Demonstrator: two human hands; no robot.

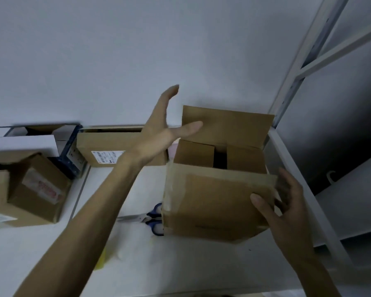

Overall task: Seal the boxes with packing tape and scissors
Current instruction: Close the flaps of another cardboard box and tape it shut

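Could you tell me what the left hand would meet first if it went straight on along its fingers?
Probably the white wall: the left hand points up and away, left of the open cardboard box and its raised rear flap. Depth is unclear; the thumb might catch that flap.

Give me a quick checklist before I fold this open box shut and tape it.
1. Side flaps folded in: ok, with a gap between them.
2. Far flap down: not ok, it stands upright.
3. Box steadied: ok, the right hand grips its near right corner.
4. Left hand free: ok, open beside the far flap.
5. Scissors within reach: ok, on the table left of the box, partly hidden by it.
6. Packing tape ready: cannot tell, no roll in view.
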